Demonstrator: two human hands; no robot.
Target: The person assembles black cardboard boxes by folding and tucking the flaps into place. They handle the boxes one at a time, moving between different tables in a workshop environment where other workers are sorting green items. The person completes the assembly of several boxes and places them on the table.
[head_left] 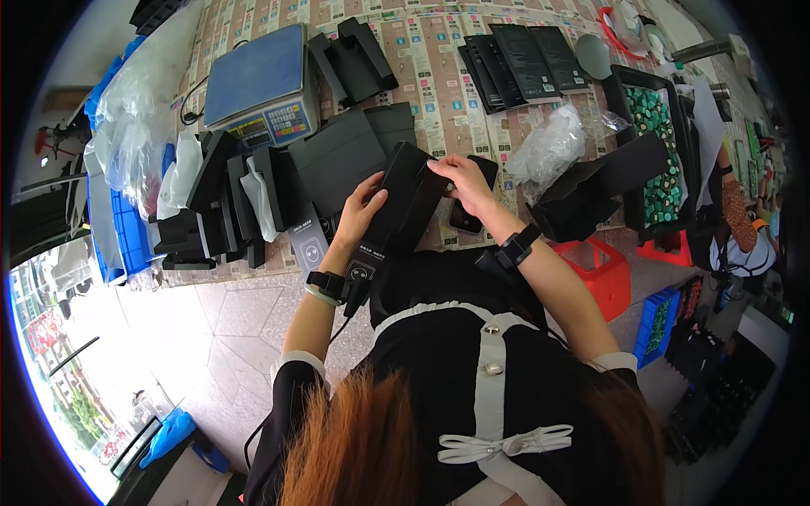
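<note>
A long black cardboard box (403, 202) is tilted in front of me at the table's near edge. My left hand (361, 211) grips it along its left side, fingers curled round the edge. At the upper right edge, my right hand (466, 181) pinches the box, apparently at a flap, between thumb and fingers. Just below the right hand lies a small dark object with a shiny face (465, 218), partly covered. A printed black and grey carton (310, 244) sits beside the left wrist. Flat black cardboard pieces (337, 156) lie beyond the left hand.
A blue-topped scale (258, 76) stands at the far left. Several black boxes (224, 198) crowd the left side. Stacked printed black packs (523, 67) lie at the back. On the right are clear plastic bags (553, 148), an open black box (591, 185) and a bin of green pieces (623, 88).
</note>
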